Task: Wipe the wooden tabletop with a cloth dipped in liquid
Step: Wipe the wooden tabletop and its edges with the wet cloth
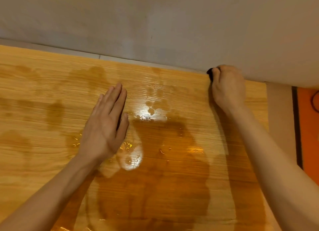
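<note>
The wooden tabletop (43,85) fills most of the view, light grained wood with dark wet patches and shiny streaks of liquid across its middle and right. My left hand (107,123) lies flat on the wet wood near the centre, fingers straight and together, holding nothing. My right hand (227,87) is clenched at the far right corner of the table, against the wall. A small dark cloth (211,72) shows only as a bit poking out from under its fingers; the remainder is hidden in the fist.
A pale grey wall (155,23) runs along the table's far edge. Past the table's right edge are a beige strip, a dark frame and an orange surface (309,127) with a dark cable loop.
</note>
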